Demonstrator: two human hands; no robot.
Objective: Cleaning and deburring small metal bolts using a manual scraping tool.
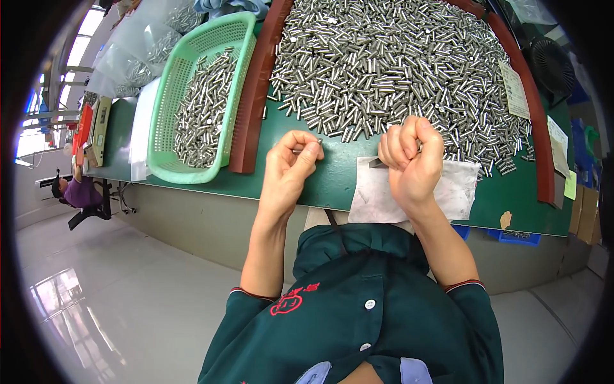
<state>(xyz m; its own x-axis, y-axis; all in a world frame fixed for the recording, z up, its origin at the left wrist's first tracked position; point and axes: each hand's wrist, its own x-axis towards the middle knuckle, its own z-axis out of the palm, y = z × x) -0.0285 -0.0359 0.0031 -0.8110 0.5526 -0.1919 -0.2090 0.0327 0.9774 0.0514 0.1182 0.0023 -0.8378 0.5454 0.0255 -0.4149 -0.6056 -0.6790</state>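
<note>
Between left fingers, pin seemingly sideways

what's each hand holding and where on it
The left hand pinches a small metal pin between thumb and fingertips, near one end. The right hand is fisted round a thin metal tool, its tip poking out.

Dark green short-sleeved work shirt, buttoned down the front with small white buttons. Sleeve cuffs edged in a thin red-and-white stripe. Red embroidered emblem on the chest. Pale blue collar tips at the lower edge. Forearms bare from the cuffs. Left hand and right hand ungloved, without rings or watch.
</note>
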